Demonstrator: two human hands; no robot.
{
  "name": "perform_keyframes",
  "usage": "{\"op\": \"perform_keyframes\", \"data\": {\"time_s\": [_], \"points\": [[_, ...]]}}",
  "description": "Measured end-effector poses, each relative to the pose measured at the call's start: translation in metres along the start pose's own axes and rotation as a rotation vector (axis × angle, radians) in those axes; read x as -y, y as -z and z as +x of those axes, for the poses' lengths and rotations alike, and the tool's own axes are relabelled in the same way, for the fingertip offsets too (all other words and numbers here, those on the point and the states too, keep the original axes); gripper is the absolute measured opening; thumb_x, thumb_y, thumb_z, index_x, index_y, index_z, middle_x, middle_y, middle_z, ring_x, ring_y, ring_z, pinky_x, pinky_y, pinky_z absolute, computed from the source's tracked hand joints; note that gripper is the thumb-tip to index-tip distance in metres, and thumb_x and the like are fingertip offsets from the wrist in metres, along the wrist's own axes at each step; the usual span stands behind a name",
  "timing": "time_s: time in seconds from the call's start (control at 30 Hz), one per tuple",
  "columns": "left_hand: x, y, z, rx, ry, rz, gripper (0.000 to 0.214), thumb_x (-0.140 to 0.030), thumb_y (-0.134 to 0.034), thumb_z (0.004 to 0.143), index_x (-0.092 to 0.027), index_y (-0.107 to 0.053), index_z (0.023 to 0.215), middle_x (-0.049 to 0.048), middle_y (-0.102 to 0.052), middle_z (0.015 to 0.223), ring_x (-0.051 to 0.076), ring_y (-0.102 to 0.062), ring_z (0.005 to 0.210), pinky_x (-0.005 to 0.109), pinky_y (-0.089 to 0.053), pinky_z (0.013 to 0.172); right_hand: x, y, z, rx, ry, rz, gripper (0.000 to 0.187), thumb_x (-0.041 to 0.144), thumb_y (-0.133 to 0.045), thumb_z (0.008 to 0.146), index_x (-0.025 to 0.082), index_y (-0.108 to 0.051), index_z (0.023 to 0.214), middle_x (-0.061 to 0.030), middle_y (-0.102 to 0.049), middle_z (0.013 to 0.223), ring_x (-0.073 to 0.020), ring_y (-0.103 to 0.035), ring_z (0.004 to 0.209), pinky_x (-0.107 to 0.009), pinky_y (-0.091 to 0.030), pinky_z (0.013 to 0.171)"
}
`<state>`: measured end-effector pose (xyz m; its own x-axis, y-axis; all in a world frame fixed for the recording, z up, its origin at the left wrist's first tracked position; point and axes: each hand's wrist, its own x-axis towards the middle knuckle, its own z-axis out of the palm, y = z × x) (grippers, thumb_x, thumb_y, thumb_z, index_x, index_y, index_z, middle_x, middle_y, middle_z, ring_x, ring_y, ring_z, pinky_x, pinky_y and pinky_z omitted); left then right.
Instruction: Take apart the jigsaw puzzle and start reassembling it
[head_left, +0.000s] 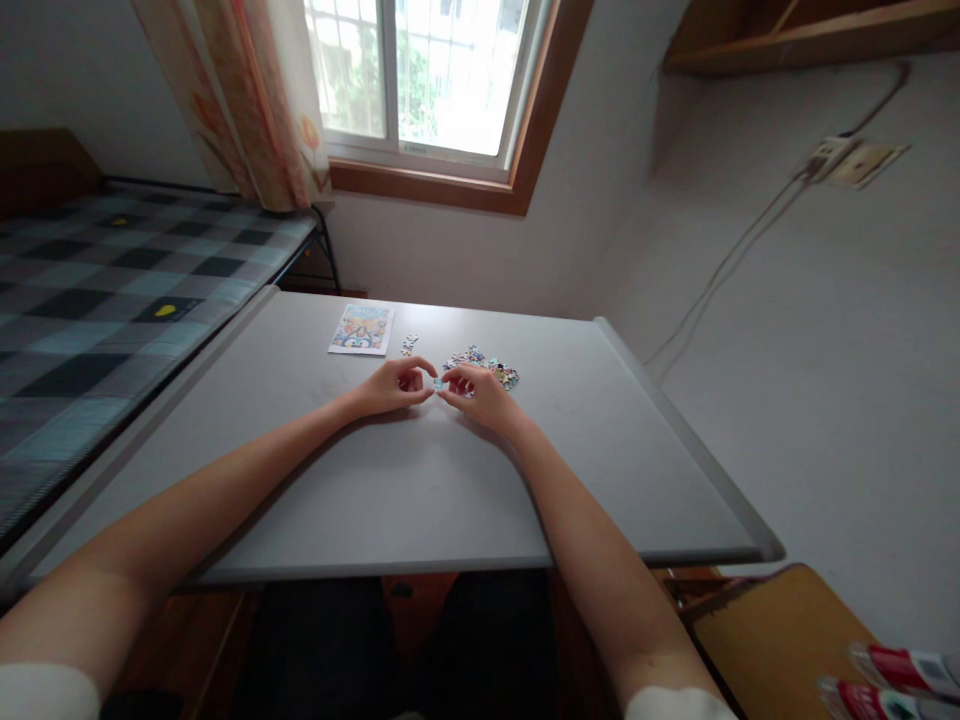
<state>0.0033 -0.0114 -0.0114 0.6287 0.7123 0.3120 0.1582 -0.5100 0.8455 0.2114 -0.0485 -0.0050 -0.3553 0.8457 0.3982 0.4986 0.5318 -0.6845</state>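
Note:
A small light-blue jigsaw puzzle piece (pixel 439 383) is pinched between my two hands over the middle of the table. My left hand (pixel 401 386) grips its left side with thumb and forefinger. From the right, my right hand (pixel 474 390) holds it in the same kind of pinch. Whether it is one piece or two joined is too small to tell. Just behind my right hand lies a heap of mixed jigsaw pieces (pixel 504 374), partly covered by the fingers. A few pieces (pixel 409 345) sit apart behind my left hand. Left of them lies a colourful printed picture sheet (pixel 361 330).
The light grey table (pixel 360 500) has raised side edges. A bed with a checked cover (pixel 150 260) stands along the left. Beyond the table are a curtain (pixel 251 110) and window (pixel 442 80). At the lower right is a wooden seat (pixel 780 630) with red-labelled packages (pixel 911 668).

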Motion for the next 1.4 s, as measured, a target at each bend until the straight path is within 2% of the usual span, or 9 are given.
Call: {"op": "perform_keyframes", "data": {"time_s": [0.2,0.57,1.1,1.4], "points": [[0.0007,-0.0006,0.0008,-0.027,-0.031,0.074,0.033,-0.031,-0.065,0.08,-0.011,-0.065,0.106,-0.0053,-0.05,0.052,0.005,-0.04,0.047,0.017,-0.03,0.045,0.0013,0.0034,-0.0001,-0.041,0.002,-0.007,0.012,0.023,-0.066,0.078,0.016,-0.066,0.087,0.0,-0.058,0.074,-0.0107,-0.054,0.064,-0.025,-0.045,0.064],[0.0,-0.0007,0.0008,-0.097,-0.053,0.131,0.025,-0.032,-0.066,0.078,-0.012,-0.068,0.093,-0.0047,-0.05,0.05,0.005,-0.04,0.046,0.017,-0.031,0.046,-0.0015,0.0017,-0.0003,-0.011,-0.011,-0.035,0.013,0.024,-0.067,0.078,0.016,-0.067,0.089,-0.0009,-0.059,0.076,-0.0112,-0.055,0.065,-0.026,-0.045,0.065],[0.0037,-0.001,0.0008,-0.02,-0.016,0.027,0.021,-0.027,-0.065,0.077,-0.013,-0.061,0.092,-0.0063,-0.048,0.051,0.005,-0.04,0.046,0.016,-0.03,0.045,-0.0016,0.0011,-0.0005,0.012,0.003,-0.036,0.014,0.024,-0.068,0.078,0.017,-0.067,0.089,-0.0004,-0.06,0.076,-0.0108,-0.055,0.065,-0.025,-0.045,0.065],[0.0028,-0.0012,-0.0003,-0.023,-0.015,0.036,0.019,-0.025,-0.065,0.076,-0.013,-0.06,0.09,-0.0064,-0.048,0.052,0.005,-0.041,0.047,0.016,-0.031,0.045,0.0012,0.0018,-0.0011,0.031,0.001,-0.051,0.014,0.024,-0.068,0.079,0.017,-0.067,0.091,-0.0005,-0.059,0.077,-0.0107,-0.054,0.066,-0.026,-0.045,0.068]]}}
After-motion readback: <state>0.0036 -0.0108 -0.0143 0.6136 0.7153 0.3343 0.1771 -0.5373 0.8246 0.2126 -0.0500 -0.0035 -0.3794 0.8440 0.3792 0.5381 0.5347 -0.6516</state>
